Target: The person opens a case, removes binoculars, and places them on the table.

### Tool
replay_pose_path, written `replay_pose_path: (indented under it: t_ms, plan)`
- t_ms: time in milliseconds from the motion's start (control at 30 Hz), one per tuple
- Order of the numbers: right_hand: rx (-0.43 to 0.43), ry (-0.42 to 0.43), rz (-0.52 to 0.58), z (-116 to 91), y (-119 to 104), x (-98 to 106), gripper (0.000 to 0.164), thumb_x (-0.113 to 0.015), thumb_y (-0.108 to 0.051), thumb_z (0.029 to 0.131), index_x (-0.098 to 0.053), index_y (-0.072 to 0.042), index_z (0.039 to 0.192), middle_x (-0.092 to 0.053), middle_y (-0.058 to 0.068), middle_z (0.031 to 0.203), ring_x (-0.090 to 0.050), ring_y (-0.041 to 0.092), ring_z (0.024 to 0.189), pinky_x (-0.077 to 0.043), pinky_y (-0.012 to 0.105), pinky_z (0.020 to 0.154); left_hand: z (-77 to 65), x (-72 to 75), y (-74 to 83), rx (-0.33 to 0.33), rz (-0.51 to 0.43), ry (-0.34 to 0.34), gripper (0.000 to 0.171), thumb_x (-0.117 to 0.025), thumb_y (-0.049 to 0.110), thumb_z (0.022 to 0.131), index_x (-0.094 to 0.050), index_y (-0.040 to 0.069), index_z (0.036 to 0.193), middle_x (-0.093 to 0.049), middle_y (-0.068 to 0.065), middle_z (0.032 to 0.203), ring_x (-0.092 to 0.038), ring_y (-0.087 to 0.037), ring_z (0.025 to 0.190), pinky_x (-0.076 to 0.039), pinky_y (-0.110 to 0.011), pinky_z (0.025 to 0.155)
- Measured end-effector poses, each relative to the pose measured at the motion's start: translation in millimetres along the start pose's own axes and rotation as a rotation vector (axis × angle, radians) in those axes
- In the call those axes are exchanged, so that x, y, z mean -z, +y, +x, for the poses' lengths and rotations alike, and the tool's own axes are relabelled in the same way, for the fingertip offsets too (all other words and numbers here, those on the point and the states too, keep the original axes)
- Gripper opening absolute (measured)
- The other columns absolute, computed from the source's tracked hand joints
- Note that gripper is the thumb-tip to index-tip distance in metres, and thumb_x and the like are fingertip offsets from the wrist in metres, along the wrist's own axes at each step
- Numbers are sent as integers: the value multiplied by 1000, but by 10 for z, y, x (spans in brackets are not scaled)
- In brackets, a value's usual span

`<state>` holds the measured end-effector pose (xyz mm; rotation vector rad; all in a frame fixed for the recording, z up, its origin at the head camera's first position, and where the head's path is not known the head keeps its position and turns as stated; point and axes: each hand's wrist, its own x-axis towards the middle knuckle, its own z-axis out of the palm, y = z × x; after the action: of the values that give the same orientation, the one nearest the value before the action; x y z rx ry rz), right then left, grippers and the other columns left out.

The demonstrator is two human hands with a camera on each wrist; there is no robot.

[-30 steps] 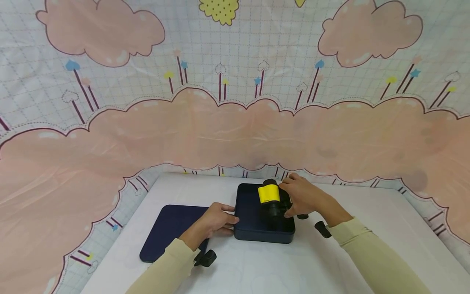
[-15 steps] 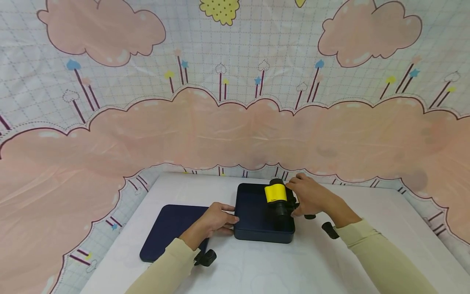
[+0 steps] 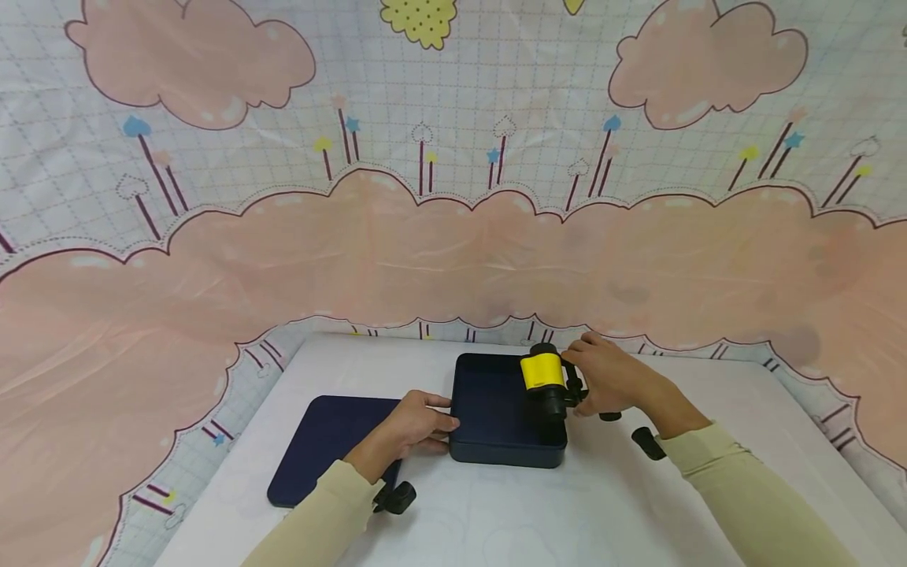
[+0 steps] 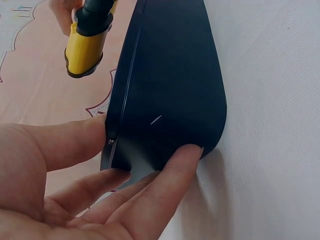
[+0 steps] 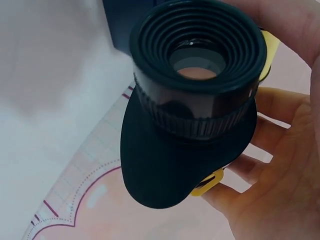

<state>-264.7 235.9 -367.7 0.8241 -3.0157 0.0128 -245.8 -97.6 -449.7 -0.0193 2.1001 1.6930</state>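
Observation:
Yellow-and-black binoculars (image 3: 544,372) are in my right hand (image 3: 611,376), held over the right side of a dark blue rectangular box (image 3: 496,453). The right wrist view has one ribbed black eyepiece (image 5: 200,47) up close, with my fingers round the far side of the body. My left hand (image 3: 411,425) touches the box's left wall. In the left wrist view, the thumb lies at the box's rim and nearly straight fingers rest against its outer wall (image 4: 170,75). The box's top is uncovered, and its dark floor shows.
A flat dark blue lid (image 3: 333,441) lies on the white table (image 3: 496,520), left of the box and partly under my left forearm. Behind the table hangs a patterned cloth (image 3: 453,260) with pink clouds. A black wrist camera sits by each sleeve.
My right hand has carried the binoculars to the right, from above the box's middle right to its right edge. The left hand, box and lid stay in place.

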Motion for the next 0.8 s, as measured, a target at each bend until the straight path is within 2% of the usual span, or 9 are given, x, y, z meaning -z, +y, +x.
replay_pose_path:
  t_ms: [167, 800]
  plan:
    - [9, 12, 1, -27, 38, -2, 87, -97, -41, 65, -65, -1, 136, -68, 16, 133, -52, 39, 128, -49, 59, 111, 5, 1, -6, 4, 3, 9, 59, -71, -1, 94, -49, -12, 147, -67, -30, 133, -70, -41, 120, -63, -52, 89]
    - [-4, 29, 26, -186, 215, 45, 86, -97, -37, 65, -65, 2, 134, -67, 19, 133, -50, 42, 131, -51, 60, 108, -2, -6, 2, 0, 2, 6, 59, -71, -1, 94, -48, -12, 147, -67, -30, 134, -70, -43, 121, -63, -53, 90]
